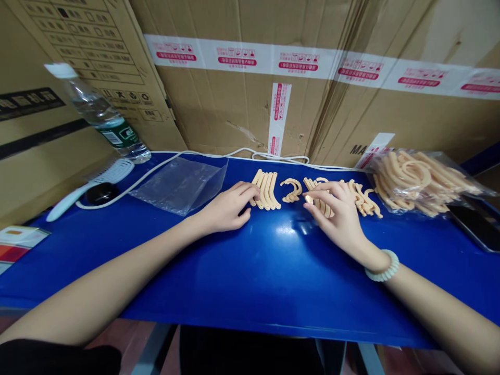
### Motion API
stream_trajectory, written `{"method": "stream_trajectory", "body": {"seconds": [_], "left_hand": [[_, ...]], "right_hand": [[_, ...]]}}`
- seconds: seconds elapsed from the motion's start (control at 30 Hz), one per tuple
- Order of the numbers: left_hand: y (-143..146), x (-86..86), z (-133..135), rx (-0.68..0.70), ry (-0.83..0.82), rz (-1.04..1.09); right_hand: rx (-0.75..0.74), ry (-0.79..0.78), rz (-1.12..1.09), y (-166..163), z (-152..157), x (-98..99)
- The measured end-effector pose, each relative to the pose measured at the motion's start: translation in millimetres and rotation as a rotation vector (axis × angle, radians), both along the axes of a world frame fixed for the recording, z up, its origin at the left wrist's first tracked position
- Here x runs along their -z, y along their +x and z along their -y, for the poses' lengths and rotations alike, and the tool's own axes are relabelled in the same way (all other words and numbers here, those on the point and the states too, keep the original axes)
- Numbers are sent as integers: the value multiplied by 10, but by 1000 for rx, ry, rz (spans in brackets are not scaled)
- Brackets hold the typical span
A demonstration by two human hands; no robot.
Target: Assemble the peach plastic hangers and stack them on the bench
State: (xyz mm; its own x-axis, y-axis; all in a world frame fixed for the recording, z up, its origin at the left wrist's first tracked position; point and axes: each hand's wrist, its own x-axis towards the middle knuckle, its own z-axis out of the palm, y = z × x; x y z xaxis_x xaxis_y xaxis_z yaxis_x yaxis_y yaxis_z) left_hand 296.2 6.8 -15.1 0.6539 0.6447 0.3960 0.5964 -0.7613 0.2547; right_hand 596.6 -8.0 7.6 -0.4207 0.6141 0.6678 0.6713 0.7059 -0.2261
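Note:
My left hand rests on the blue table, fingers bent and thumb apart, its fingertips touching the left end of a row of curved beige sticks with small holes at their ends. My right hand pinches a small beige piece between thumb and forefinger; most of its shape is hidden. Between the hands lies a small group of hook-shaped beige pieces. Under and behind my right hand are more beige pieces, partly covered by the fingers. A loose pile of curved beige pieces sits just right of it.
A clear bag of beige pieces stands at right, beside a dark phone. An empty clear bag, a white cable, a hairbrush and a water bottle are at left. Cardboard boxes wall the back.

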Motion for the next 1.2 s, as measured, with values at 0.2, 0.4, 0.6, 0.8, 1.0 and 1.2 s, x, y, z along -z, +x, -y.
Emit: {"method": "stream_trajectory", "body": {"seconds": [0.2, 0.4, 0.6, 0.8, 1.0, 1.2], "left_hand": [[50, -43, 86, -71, 47, -16], [184, -5, 200, -28, 65, -44], [256, 74, 280, -1, -35, -196], [226, 83, 262, 38, -128, -258], [230, 84, 257, 48, -119, -281], [154, 80, 102, 23, -150, -311]], "right_hand": [[3, 45, 124, -11, -236, 53], [-45, -23, 154, -64, -384, 153], [-129, -90, 180, -30, -409, 117], [-92, -93, 115, 219, -327, -266], [-20, -190, 229, 827, -347, -563], [18, -361, 454, 1258, -404, -557]]}}
